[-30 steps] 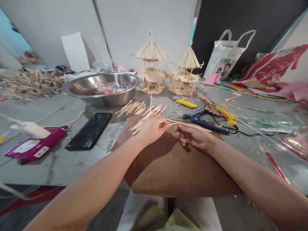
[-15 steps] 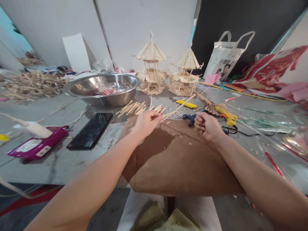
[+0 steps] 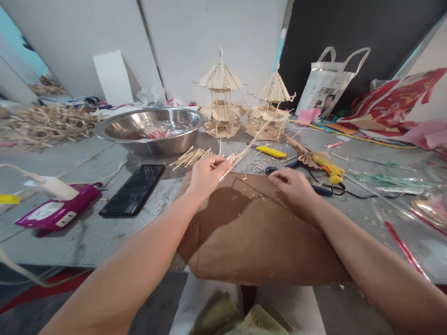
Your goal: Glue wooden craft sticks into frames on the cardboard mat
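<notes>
My left hand (image 3: 209, 174) is closed, pinching thin pale wooden sticks (image 3: 257, 138) between thumb and fingers. They slant up to the right, above the brown board (image 3: 265, 237). Over the board's far right part, my right hand (image 3: 290, 184) has its fingers curled in; whether anything is inside them is hidden. Beside and partly behind it lies a dark blue-handled tool (image 3: 321, 190). Short cut sticks (image 3: 190, 157) are piled just beyond my left hand. Two stick-built pagoda models (image 3: 222, 83) stand at the back.
A steel bowl (image 3: 122, 139) holding plastic-wrapped items sits at back left, with a black phone (image 3: 132, 190) and purple power strip (image 3: 57, 207) nearer. To the right lie a yellow cutter knife (image 3: 270, 151), a yellow glue gun (image 3: 330, 169) and plastic bags (image 3: 387, 179).
The sticks in my left hand have swung to a steeper slant, and that hand has shifted slightly left. My right hand has moved left, turning its back upward with fingers still curled.
</notes>
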Demonstrator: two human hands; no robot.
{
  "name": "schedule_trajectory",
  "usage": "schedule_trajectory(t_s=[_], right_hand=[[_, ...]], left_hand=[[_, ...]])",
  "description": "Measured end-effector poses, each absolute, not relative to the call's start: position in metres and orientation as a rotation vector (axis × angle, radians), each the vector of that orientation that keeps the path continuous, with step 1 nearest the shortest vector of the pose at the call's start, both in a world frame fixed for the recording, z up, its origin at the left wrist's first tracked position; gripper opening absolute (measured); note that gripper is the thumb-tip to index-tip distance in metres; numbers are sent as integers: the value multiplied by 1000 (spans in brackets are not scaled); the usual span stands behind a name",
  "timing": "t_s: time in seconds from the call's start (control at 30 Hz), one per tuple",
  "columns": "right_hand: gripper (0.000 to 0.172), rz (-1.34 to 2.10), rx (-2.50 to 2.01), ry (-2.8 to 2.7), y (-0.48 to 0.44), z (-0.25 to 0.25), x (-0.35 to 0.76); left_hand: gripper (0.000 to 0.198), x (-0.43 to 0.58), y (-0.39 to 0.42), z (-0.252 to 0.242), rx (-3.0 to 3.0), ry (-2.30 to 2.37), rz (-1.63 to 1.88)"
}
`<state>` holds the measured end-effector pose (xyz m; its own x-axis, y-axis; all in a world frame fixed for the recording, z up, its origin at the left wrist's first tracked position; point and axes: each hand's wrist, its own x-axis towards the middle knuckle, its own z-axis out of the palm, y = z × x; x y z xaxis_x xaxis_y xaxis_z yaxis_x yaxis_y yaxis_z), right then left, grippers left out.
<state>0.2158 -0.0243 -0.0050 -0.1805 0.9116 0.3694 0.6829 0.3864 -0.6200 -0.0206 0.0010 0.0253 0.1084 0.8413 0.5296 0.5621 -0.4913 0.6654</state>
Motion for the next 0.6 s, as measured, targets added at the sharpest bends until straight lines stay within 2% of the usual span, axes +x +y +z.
schedule_trajectory(t_s=[0.13, 0.3, 0.6], right_hand=[[25, 515, -1236, -2480, -30, -6, 207], [17, 513, -1240, -2571, -31, -4, 205], [14, 290, -1336, -2662, -37, -4, 198]], left_hand=[[21, -20, 2, 20, 2226, 1301, 1278], [18, -17, 5, 12, 2306, 1264, 1212], [20, -17, 7, 7, 2306, 1245, 1182]])
